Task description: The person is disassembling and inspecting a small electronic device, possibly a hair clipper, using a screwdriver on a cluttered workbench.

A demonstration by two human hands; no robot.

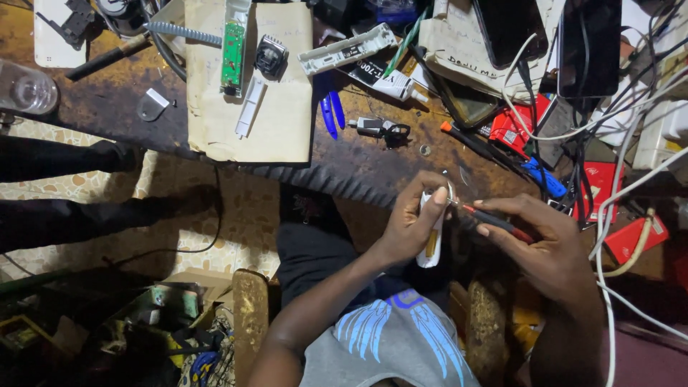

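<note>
While the person sits at the near edge of the worktop (107, 107), the left hand (412, 218) is clenched around a small white device casing (433, 240), held above the lap and just off the worktop's near edge. The casing stands roughly upright, its long axis running near to far with a slight tilt, and a yellowish patch shows on its lower face. The right hand (548, 247) grasps a red-and-black screwdriver (494, 218), whose shaft lies almost level, pointing leftward. Its tip meets the upper end of the casing, just beside the left thumb. The casing thus lies to the left of the right hand, and the tool crosses its long axis nearly at right angles; the left hand is the nearer, being wrapped around it. Whether the tip sits in a screw head cannot be told.

On the worktop beyond, well apart from both hands, lie a green circuit board (233, 50) on a tan envelope (247, 93), a white plastic housing half (347, 50), blue-handled tweezers (331, 115) and a small metal connector (376, 127). White cables (609, 215) trail down the right side, near red boxes (634, 240). A clear jar (25, 89) stands at the far left.
</note>
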